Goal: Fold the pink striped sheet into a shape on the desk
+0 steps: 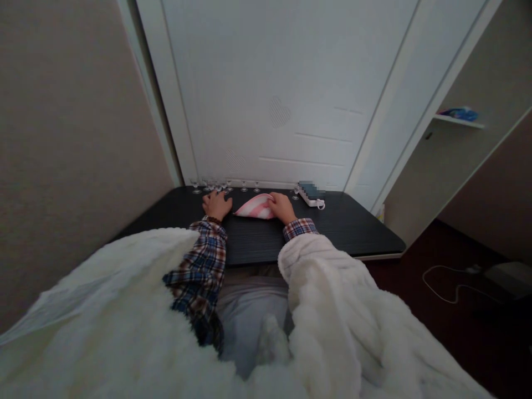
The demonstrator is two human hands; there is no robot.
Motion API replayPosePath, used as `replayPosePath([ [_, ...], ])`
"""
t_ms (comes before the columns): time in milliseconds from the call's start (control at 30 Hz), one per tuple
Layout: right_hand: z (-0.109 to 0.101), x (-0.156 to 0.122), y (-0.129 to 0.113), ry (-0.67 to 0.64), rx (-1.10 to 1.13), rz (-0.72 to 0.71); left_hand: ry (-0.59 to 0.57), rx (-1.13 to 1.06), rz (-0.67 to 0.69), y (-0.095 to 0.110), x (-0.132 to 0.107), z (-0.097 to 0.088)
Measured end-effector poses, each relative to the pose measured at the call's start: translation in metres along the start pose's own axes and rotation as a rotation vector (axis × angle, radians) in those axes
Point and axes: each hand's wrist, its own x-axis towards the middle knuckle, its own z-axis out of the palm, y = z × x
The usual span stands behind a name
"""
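My right hand (282, 207) pinches the right end of a pink-and-white striped cloth (253, 207), which is folded and partly raised above the black tabletop (253, 241). To the left of the cloth, my left hand (216, 205) has its thumb and fingers apart. Its fingertips reach a cluster of small clear stemmed pieces (214, 185) with round bases, perhaps tiny glasses. Whether they touch any piece is hard to see. More of these, such as a clear piece (244, 186), stand in a row along the back edge.
A phone-like device (311, 193) in a white case with a ring lies at the back right, beside another clear piece (295, 194). A white panel (274, 83) rises behind the table. At the far right are a small shelf (459, 120) and a white cable (440, 267).
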Motion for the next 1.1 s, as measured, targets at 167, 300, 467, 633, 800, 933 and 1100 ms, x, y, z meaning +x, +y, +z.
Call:
replayPosePath([
  [167, 0.0, -0.001, 0.001, 0.02, 0.009, -0.013, -0.065, 0.066, 0.079, -0.003, 0.001, -0.001],
  [300, 0.0, -0.001, 0.001, 0.014, 0.02, -0.012, -0.024, 0.082, 0.071, -0.005, 0.001, 0.002],
  [467, 0.0, -0.001, 0.001, 0.006, 0.026, -0.007, -0.07, 0.156, 0.113, -0.003, 0.0, 0.003],
  [633, 0.002, 0.0, 0.003, 0.017, 0.013, -0.014, -0.086, 0.19, 0.113, 0.002, -0.007, -0.003],
  [800, 0.001, 0.002, 0.005, 0.014, 0.003, -0.011, -0.057, 0.222, 0.115, 0.011, -0.016, -0.012],
  [933, -0.001, 0.004, 0.007, 0.009, 0.006, -0.012, -0.096, 0.262, 0.125, 0.017, -0.02, -0.019],
  [1100, -0.001, 0.004, 0.006, 0.015, 0.005, -0.01, -0.019, 0.159, 0.083, 0.015, -0.011, -0.018],
])
